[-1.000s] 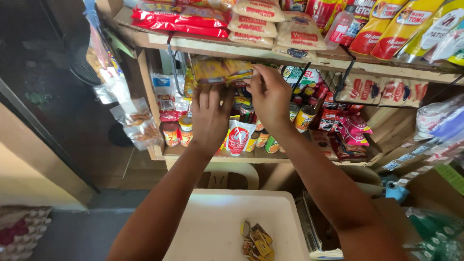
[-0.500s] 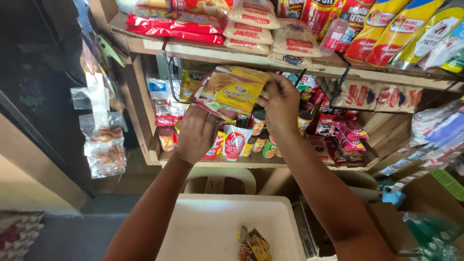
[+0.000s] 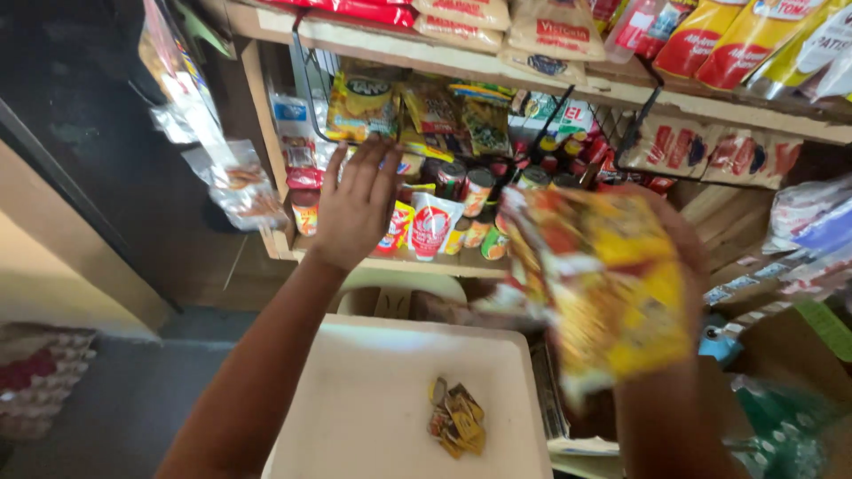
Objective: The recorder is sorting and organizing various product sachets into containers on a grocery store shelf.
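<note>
Yellow sachet strip (image 3: 612,293), earlier held at the shelf (image 3: 550,75), is now gripped low by the right hand (image 3: 688,257); the left hand (image 3: 355,208) is spread empty.

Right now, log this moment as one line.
left hand: open, at shelf packets | right hand: holds yellow sachet strip | white tray: below

Two hands: the left hand (image 3: 355,206) empty, the right hand (image 3: 674,257) gripping one blurred strip of yellow sachets (image 3: 603,284). One white tub (image 3: 390,399) holds one small sachet cluster (image 3: 457,419).
</note>
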